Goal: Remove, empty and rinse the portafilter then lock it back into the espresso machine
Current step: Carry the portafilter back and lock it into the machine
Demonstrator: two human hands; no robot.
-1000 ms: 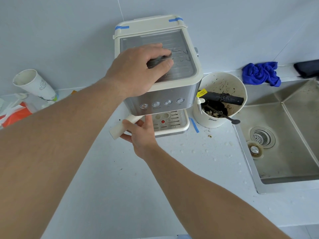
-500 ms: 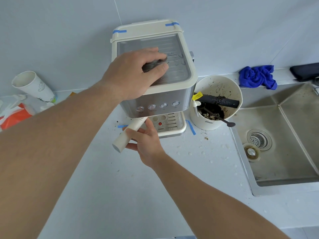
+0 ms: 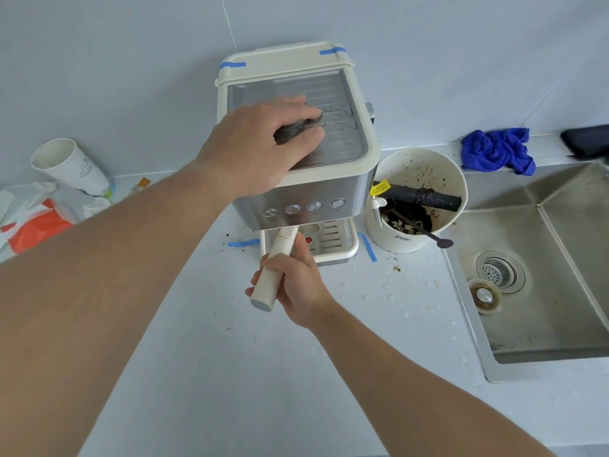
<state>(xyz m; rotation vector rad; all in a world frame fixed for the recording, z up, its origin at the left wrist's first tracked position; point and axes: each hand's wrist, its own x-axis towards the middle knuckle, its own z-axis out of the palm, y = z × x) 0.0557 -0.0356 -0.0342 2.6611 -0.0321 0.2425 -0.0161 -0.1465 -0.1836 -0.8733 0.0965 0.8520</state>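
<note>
A cream and steel espresso machine (image 3: 316, 196) stands at the back of the white counter. My left hand (image 3: 260, 143) presses flat on its top tray, fingers spread, holding nothing. The portafilter (image 3: 275, 268) shows only its cream handle, which sticks out from under the machine's front toward me, slightly left. My right hand (image 3: 296, 285) is wrapped around that handle from the right side. The portafilter's basket end is hidden under the machine's front.
A cream knock box (image 3: 425, 232) with coffee grounds, a black bar and a spoon stands right of the machine. A steel sink (image 3: 540, 321) with a drain lies at the right. A blue cloth (image 3: 494, 150) sits behind it. A paper cup (image 3: 71, 166) and wrappers lie at the left.
My right hand has swung the portafilter handle from far left toward me, and its fingers have closed around it. My left hand stayed on the machine's top.
</note>
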